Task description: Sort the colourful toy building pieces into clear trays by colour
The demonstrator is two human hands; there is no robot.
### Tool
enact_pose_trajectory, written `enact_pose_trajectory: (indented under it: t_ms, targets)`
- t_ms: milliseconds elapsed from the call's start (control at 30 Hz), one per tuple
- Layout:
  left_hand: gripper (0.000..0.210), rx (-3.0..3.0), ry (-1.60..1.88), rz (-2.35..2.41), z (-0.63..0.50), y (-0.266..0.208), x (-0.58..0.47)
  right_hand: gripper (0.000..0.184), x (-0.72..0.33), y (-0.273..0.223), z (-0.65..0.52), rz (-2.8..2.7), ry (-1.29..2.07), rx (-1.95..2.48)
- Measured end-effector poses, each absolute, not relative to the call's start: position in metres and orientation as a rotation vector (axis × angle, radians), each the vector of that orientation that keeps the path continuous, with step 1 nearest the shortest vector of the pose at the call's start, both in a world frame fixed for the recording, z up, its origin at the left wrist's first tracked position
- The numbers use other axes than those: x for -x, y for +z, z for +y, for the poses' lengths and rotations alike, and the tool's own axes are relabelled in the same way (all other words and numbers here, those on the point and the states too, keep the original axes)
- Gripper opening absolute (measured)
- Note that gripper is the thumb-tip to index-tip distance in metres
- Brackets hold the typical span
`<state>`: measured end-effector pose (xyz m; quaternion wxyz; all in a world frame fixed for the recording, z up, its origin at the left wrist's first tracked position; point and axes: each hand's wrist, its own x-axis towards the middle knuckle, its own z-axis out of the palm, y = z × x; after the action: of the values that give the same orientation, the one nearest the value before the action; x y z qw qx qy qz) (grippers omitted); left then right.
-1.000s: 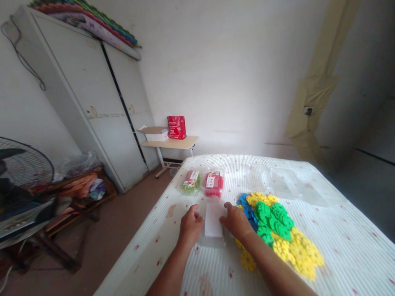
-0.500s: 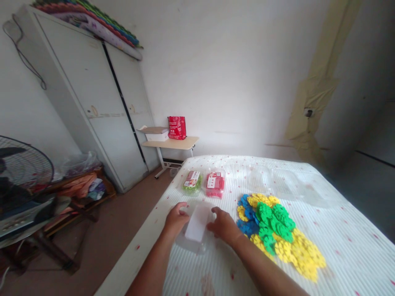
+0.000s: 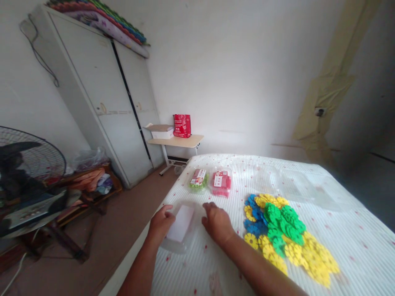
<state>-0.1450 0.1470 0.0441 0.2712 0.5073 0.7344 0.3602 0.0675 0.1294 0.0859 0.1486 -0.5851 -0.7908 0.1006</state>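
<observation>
A clear plastic container [image 3: 187, 243] with a white paper label [image 3: 181, 224] rests on the near left part of the table. My left hand [image 3: 161, 224] is closed on its left edge, with thumb and fingers bent round the rim. My right hand [image 3: 218, 224] hovers just beside the container's right edge, thumb and forefinger apart, with nothing visible in it. Behind them stand a lidded box of green pieces [image 3: 198, 180] and a lidded box of red pieces [image 3: 221, 183]. To the right lies a heap of flower-shaped plastic discs, with green discs [image 3: 285, 222], yellow discs [image 3: 314, 255] and blue discs [image 3: 256, 226].
Several clear empty containers [image 3: 293, 184] stand along the table's back right. The ribbed white tablecloth [image 3: 234, 263] carries small red specks. Past the table are a small desk [image 3: 185, 141] with a red bag [image 3: 182, 126], a grey cabinet [image 3: 92, 82] and a fan [image 3: 31, 152].
The container has shifted left and tilted in angle on the table, with my left hand moving along. My right hand has come off its right side. The camera view has turned slightly left.
</observation>
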Motion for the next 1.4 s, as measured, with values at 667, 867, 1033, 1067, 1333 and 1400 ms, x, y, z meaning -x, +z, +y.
enact_pose_trajectory:
  t_ms: [667, 867, 1033, 1067, 1333, 1400]
  targets:
    - [0.034, -1.539, 0.825, 2.139, 0.145, 0.05, 0.146, 0.027, -0.127, 0.094, 0.185, -2.279, -0.437, 1.793]
    - [0.039, -1.548, 0.761, 2.181, 0.142, 0.065, 0.144, 0.026, -0.134, 0.095, 0.187, -2.354, -0.542, 1.731]
    - [0.035, -1.554, 0.977, 2.122, 0.133, 0.089, 0.131, 0.02, -0.149, 0.093, 0.179, -2.412, -0.63, 1.601]
    - [0.033, -1.566, 1.038, 2.056, 0.13, 0.094, 0.124, 0.019, -0.153, 0.092, 0.176, -2.417, -0.643, 1.575]
    - [0.046, -1.02, 1.137, 1.258, 0.114, 0.093, 0.028, 0.016, -0.176, 0.099, 0.128, -2.161, -0.478, 1.506]
    - [0.055, -0.761, 1.062, 1.082, 0.113, 0.086, 0.003, 0.016, -0.179, 0.098, 0.11, -2.108, -0.42, 1.458]
